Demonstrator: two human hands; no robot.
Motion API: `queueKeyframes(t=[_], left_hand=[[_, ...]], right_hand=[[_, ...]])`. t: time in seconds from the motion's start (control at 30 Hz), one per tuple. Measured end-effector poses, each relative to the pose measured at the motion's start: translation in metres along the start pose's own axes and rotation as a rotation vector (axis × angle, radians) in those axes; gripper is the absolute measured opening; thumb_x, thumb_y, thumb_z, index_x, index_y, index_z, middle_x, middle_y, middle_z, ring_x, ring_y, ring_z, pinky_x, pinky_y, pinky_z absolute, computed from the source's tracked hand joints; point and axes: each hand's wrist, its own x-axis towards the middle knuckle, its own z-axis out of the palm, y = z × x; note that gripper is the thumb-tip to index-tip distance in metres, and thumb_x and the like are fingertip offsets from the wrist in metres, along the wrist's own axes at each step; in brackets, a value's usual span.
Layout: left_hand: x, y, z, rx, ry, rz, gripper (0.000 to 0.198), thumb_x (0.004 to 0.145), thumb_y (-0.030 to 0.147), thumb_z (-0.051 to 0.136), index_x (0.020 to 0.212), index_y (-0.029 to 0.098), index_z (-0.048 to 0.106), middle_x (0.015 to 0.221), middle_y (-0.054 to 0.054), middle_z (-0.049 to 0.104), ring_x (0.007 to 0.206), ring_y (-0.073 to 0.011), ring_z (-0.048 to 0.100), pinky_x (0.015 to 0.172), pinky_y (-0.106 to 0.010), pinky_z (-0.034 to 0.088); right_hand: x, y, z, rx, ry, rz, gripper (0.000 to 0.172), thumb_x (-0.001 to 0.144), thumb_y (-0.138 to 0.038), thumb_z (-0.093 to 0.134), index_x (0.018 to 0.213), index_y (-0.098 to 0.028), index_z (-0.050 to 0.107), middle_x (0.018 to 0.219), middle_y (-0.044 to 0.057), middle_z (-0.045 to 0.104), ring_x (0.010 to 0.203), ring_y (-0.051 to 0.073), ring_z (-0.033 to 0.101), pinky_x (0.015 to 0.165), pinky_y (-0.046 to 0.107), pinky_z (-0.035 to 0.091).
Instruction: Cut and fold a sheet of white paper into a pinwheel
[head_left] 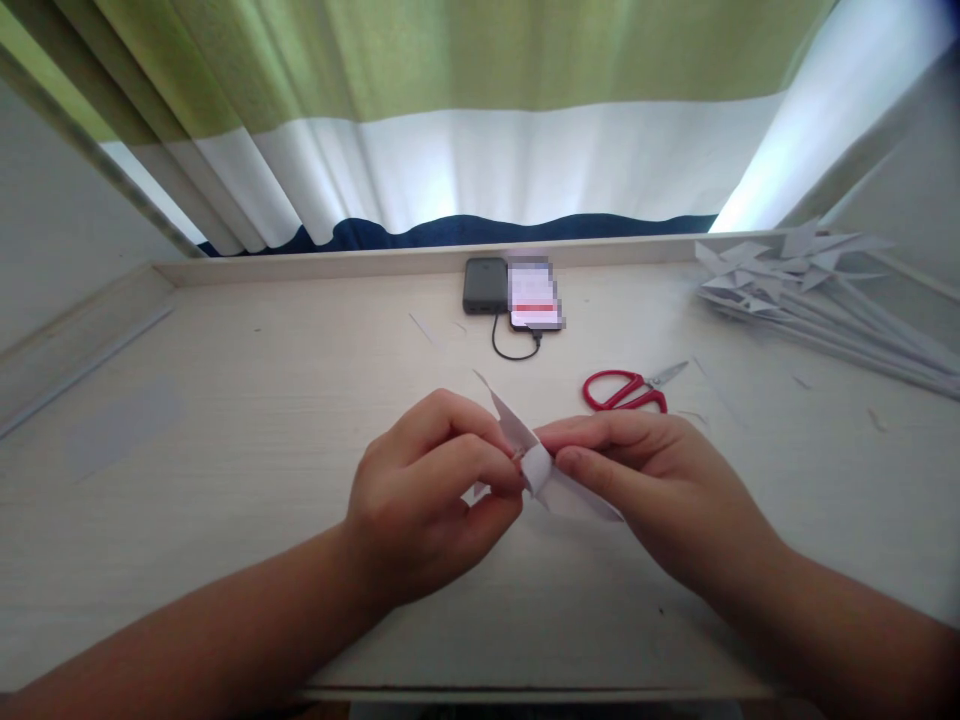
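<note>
Between my two hands is a white paper pinwheel [535, 468], its blades folded and curled toward the middle. My left hand [442, 490] pinches it from the left near its centre; a small clear bit shows at those fingertips, too small to name. From the right, my right hand [660, 480] grips the paper between thumb and fingers. Both hands are closed and held above the table. Just beyond my right hand lies a pair of scissors [626, 392] with red handles, blades pointing right.
Several paper pinwheels on white sticks [787, 275] lie in a pile at the back right. A dark power bank [484, 286] is cabled to a phone [533, 294] at the back. Paper scraps dot the white table [225, 420]. A curtain [450, 130] hangs behind.
</note>
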Motion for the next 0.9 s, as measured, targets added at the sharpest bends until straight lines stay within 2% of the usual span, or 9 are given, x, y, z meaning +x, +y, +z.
queueKeyframes(t=[0.1, 0.23, 0.37, 0.57, 0.8, 0.9], left_hand=[[-0.001, -0.004, 0.001, -0.059, 0.021, -0.05, 0.019, 0.064, 0.001, 0.074, 0.068, 0.015, 0.062, 0.081, -0.001, 0.06, 0.072, -0.0098, 0.06, 0.062, -0.021, 0.052], [-0.002, -0.009, 0.004, -0.135, 0.022, -0.143, 0.019, 0.064, 0.002, 0.073, 0.068, 0.016, 0.061, 0.079, -0.001, 0.06, 0.071, -0.0116, 0.059, 0.061, -0.024, 0.05], [-0.002, -0.009, 0.006, -0.208, -0.012, -0.203, 0.02, 0.064, 0.001, 0.072, 0.067, 0.016, 0.058, 0.08, -0.001, 0.059, 0.07, -0.0117, 0.058, 0.061, -0.025, 0.048], [-0.006, -0.012, 0.008, -0.243, -0.025, -0.24, 0.021, 0.064, 0.002, 0.072, 0.071, 0.017, 0.059, 0.082, -0.002, 0.058, 0.073, -0.0127, 0.058, 0.061, -0.026, 0.046], [-0.008, -0.016, 0.012, -0.31, -0.003, -0.247, 0.023, 0.064, 0.0, 0.072, 0.069, 0.017, 0.058, 0.082, -0.002, 0.058, 0.077, -0.0147, 0.058, 0.065, -0.028, 0.046], [-0.009, -0.016, 0.013, -0.337, -0.02, -0.254, 0.023, 0.063, -0.001, 0.072, 0.07, 0.017, 0.059, 0.081, -0.002, 0.058, 0.075, -0.0145, 0.058, 0.064, -0.028, 0.046]], right_hand=[[0.0, 0.0, -0.001, 0.022, 0.001, -0.08, 0.009, 0.079, -0.022, 0.07, 0.083, -0.026, 0.076, 0.097, 0.003, 0.074, 0.094, 0.02, 0.068, 0.085, 0.032, 0.056], [0.0, -0.002, -0.001, -0.022, 0.01, -0.139, 0.012, 0.078, -0.015, 0.068, 0.08, -0.025, 0.075, 0.088, 0.001, 0.074, 0.085, 0.016, 0.069, 0.076, 0.025, 0.057], [0.001, -0.001, 0.0, -0.046, 0.108, -0.129, 0.011, 0.074, -0.015, 0.072, 0.082, -0.023, 0.072, 0.08, 0.0, 0.074, 0.071, 0.013, 0.068, 0.065, 0.022, 0.057], [0.001, 0.0, -0.002, -0.12, 0.056, -0.155, 0.006, 0.077, -0.02, 0.069, 0.082, -0.021, 0.07, 0.083, 0.002, 0.073, 0.076, 0.015, 0.068, 0.068, 0.026, 0.056], [-0.003, 0.0, -0.001, -0.434, 0.107, -0.416, 0.014, 0.075, -0.007, 0.063, 0.081, -0.019, 0.066, 0.08, -0.001, 0.067, 0.076, 0.012, 0.062, 0.07, 0.025, 0.049], [-0.005, 0.0, 0.001, -0.484, 0.095, -0.457, 0.015, 0.074, -0.006, 0.061, 0.082, -0.018, 0.065, 0.08, 0.0, 0.065, 0.075, 0.012, 0.06, 0.068, 0.025, 0.048]])
